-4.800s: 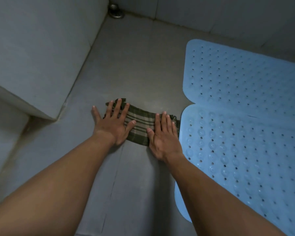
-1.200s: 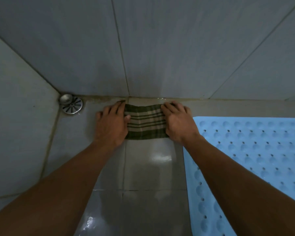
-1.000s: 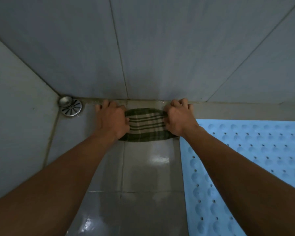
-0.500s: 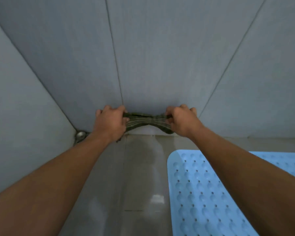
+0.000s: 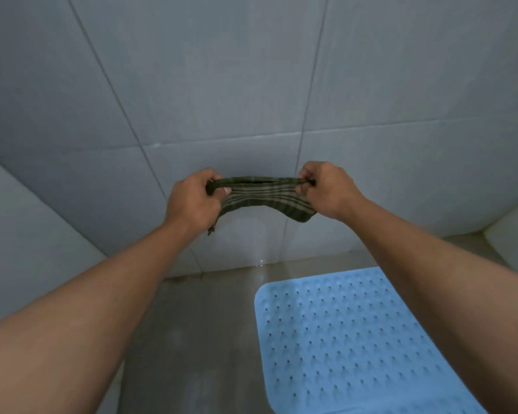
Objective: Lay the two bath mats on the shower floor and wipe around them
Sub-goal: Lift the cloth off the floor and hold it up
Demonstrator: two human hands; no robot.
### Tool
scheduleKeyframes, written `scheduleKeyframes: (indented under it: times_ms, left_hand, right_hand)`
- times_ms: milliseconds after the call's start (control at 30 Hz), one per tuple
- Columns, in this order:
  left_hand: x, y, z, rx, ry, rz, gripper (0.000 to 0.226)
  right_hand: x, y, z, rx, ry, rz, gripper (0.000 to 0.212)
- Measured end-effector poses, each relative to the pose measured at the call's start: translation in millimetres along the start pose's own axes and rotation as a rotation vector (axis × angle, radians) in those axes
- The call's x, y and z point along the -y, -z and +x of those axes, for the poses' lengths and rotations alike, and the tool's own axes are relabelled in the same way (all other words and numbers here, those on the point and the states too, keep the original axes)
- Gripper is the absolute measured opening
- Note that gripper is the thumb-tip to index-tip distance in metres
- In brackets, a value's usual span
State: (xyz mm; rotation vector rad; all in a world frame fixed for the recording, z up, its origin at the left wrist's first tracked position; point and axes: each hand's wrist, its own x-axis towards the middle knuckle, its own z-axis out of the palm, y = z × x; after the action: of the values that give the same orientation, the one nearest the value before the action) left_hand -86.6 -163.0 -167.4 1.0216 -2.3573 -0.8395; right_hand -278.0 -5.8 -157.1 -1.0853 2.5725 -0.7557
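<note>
Bath mat (image 5: 350,336) flat under lifted cloth (image 5: 266,195)

The folded woven cloth (image 5: 263,196) is dark olive green, crossed by pale beige stripes that run along its length, with a darker green band at its edges. The soft rubber bath mat (image 5: 350,339) is light sky blue all over, patterned with even rows of small dark holes and faint raised bumps. The large square wall tiles (image 5: 222,85) are plain pale blue-grey with thin darker grout lines. The glossy shower floor (image 5: 198,339) is a duller grey-beige.
</note>
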Motion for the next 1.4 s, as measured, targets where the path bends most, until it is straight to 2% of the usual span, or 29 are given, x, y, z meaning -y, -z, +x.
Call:
scheduleKeyframes:
  times_ms: [200, 333, 733, 1067, 1267, 1400]
  left_hand:
    - [-140, 83, 8, 0.032, -0.026, -0.123, 0.007]
    - [-239, 117, 18, 0.084, -0.076, -0.141, 0.007]
    - [-526, 124, 69, 0.283, -0.296, -0.211, 0.008]
    - [-718, 93, 98, 0.582, -0.479, -0.334, 0.007]
    - [-809, 84, 97, 0.589, -0.643, -0.267, 0.02]
    - [-874, 83, 97, 0.586, -0.822, -0.198, 0.005]
  right_hand:
    - [43, 150, -39, -0.104, -0.056, 0.092, 0.015]
    - [55, 255, -65, -0.136, -0.104, 0.109, 0.006]
    - [17, 540, -111, -0.274, -0.25, 0.042, 0.003]
    - [-38, 708, -145, -0.418, -0.379, -0.007, 0.006]
    - [-52, 779, -172, -0.518, -0.412, -0.037, 0.007]
    - [-59, 826, -187, -0.581, -0.472, -0.058, 0.007]
